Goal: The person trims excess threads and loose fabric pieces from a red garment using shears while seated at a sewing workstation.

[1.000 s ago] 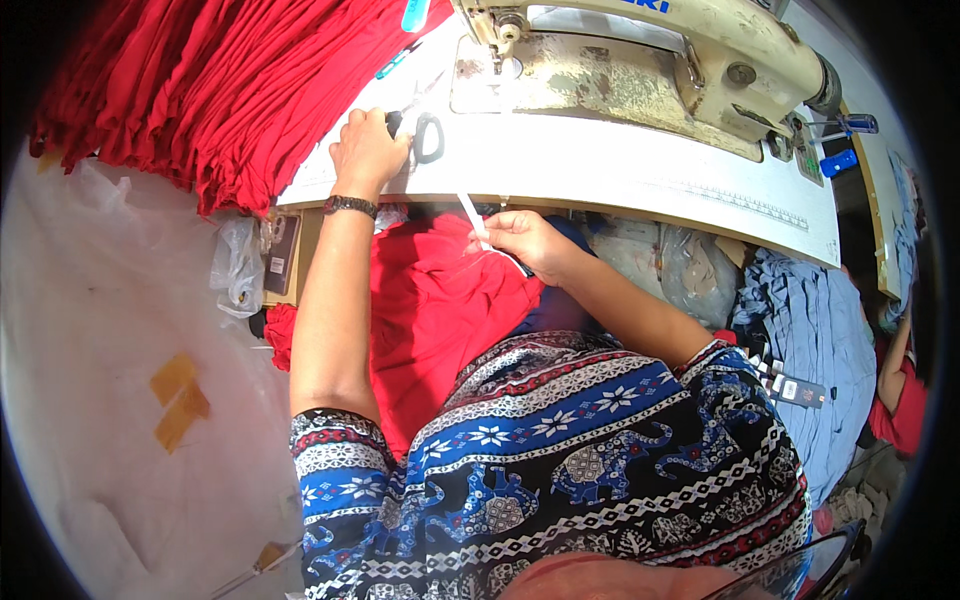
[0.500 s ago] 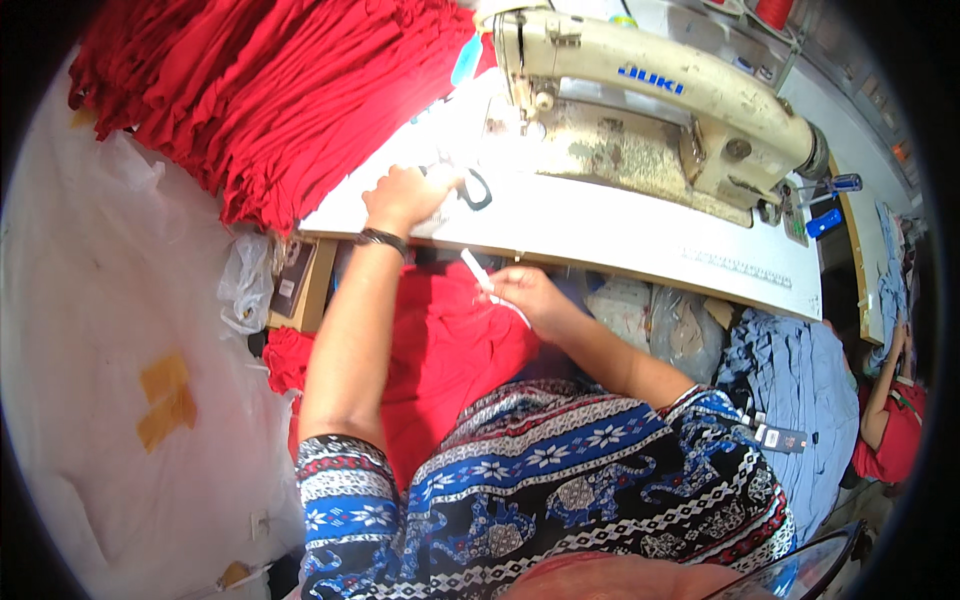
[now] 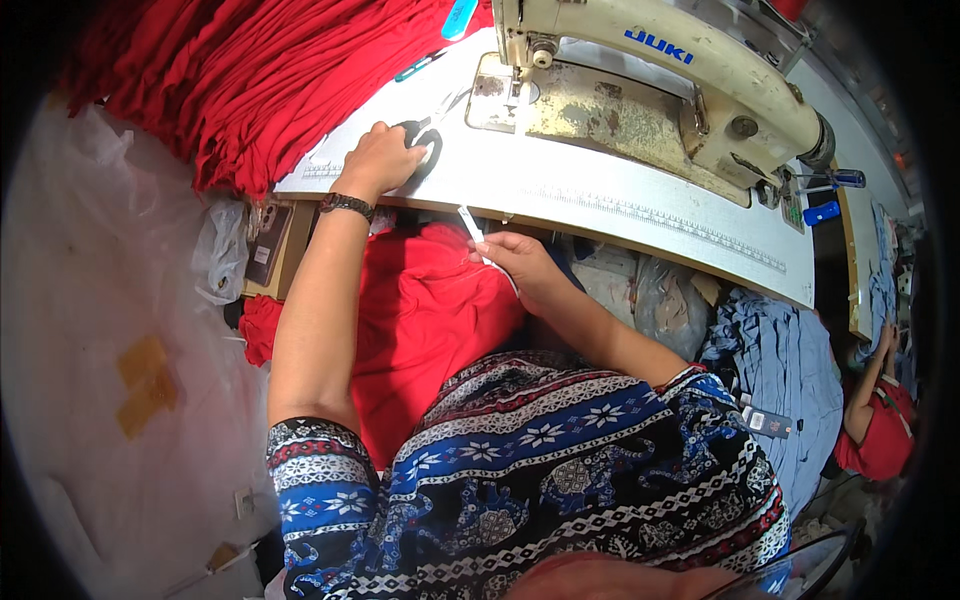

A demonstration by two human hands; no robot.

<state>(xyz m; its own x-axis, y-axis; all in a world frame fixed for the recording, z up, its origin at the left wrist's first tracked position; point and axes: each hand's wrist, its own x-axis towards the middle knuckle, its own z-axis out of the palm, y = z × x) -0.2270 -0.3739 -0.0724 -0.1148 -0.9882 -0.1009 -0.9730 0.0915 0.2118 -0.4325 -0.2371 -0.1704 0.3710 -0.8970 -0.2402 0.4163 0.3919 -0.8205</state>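
Red garment (image 3: 425,320) lay bunched in the lap at about 6 o'clock from the worktop (image 3: 620,200) edge, with the right hand (image 3: 520,262) pinching a thin white strip (image 3: 470,222) against it, fingers closed on the strip. Further out at 11 o'clock, left hand (image 3: 382,160) rested curled over the black-handled scissors (image 3: 428,135) on the worktop; can't tell if it truly gripped them. No cloth sat under the sewing machine (image 3: 660,80) at 1 o'clock, so stitching looked not begun; red fabric stack (image 3: 250,80) waited at 10 o'clock.
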